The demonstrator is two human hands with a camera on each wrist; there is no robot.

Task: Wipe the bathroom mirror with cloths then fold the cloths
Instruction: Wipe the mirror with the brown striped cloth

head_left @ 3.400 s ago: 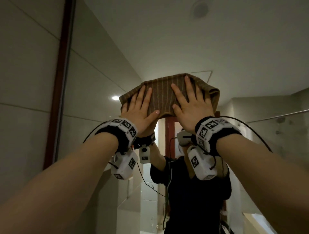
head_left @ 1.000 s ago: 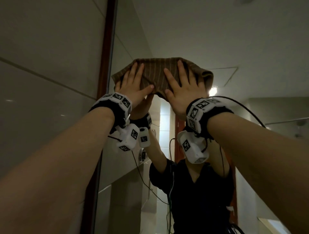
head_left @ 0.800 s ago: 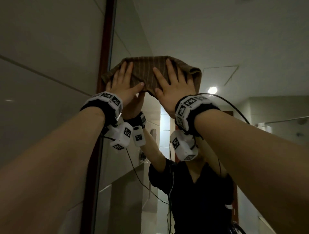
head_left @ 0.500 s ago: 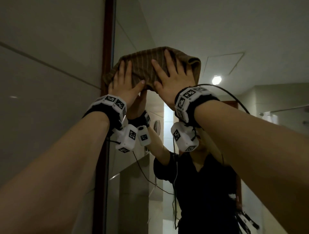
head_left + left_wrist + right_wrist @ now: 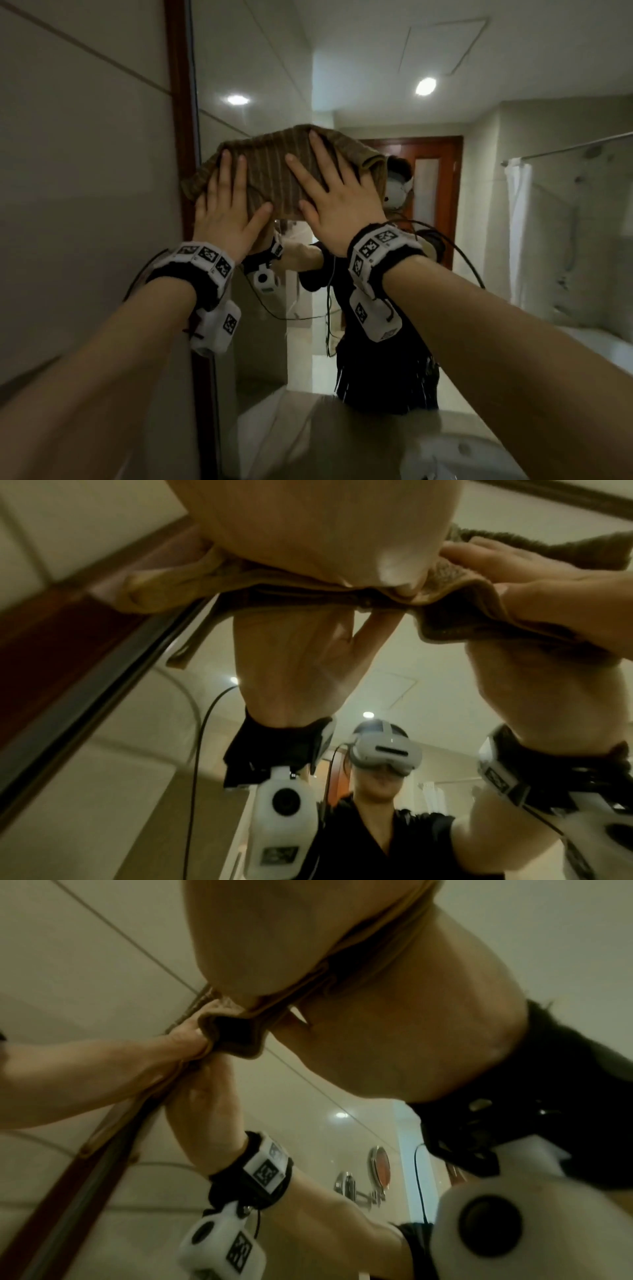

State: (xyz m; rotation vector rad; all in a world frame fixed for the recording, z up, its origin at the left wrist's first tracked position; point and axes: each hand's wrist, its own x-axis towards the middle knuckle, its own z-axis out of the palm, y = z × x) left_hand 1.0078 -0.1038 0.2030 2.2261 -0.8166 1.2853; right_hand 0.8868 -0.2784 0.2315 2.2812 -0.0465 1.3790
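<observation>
A brown striped cloth (image 5: 274, 171) lies spread against the bathroom mirror (image 5: 260, 342), close to its left edge at about head height. My left hand (image 5: 224, 205) presses flat on the cloth's left part, fingers straight. Beside it, my right hand (image 5: 329, 195) presses flat on the right part, fingers spread. In the left wrist view my left palm (image 5: 325, 528) covers the bunched lower edge of the cloth (image 5: 240, 591). The right wrist view has my right palm (image 5: 274, 939) on the cloth (image 5: 236, 1034), with the left hand (image 5: 113, 1061) next to it.
A dark red-brown mirror frame (image 5: 178, 137) runs vertically just left of the cloth, with a tiled wall (image 5: 85, 205) beyond it. A white sink (image 5: 462, 452) sits below at the right. The glass reflects me, a shower curtain (image 5: 517, 222) and a door.
Both hands have slid the cloth down the mirror along its left edge. The view has tipped downward, and the sink now shows at the bottom.
</observation>
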